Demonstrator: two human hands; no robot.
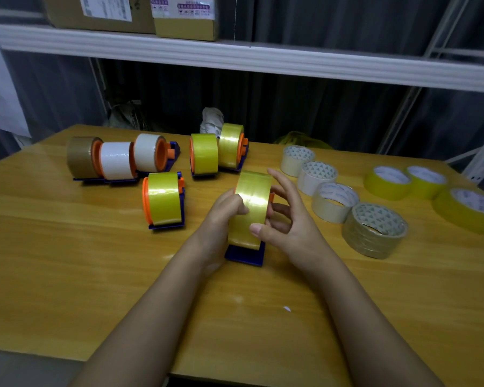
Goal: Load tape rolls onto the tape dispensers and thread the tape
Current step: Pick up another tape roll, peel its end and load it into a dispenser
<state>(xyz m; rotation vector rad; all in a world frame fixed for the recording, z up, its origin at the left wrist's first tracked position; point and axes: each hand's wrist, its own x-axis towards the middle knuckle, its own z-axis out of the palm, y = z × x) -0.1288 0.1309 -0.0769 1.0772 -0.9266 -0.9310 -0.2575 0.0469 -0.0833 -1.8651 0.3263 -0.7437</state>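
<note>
Where shelving looms, wooden table gleams.

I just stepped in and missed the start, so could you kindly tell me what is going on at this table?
A person is fitting a yellow tape roll onto a blue dispenser on the wooden table. The left hand grips the roll's side, while the right hand works at it with fingers spread. Six loaded dispensers stand behind and to the left. Seven loose rolls lie flat on the right, not yet mounted.
</note>
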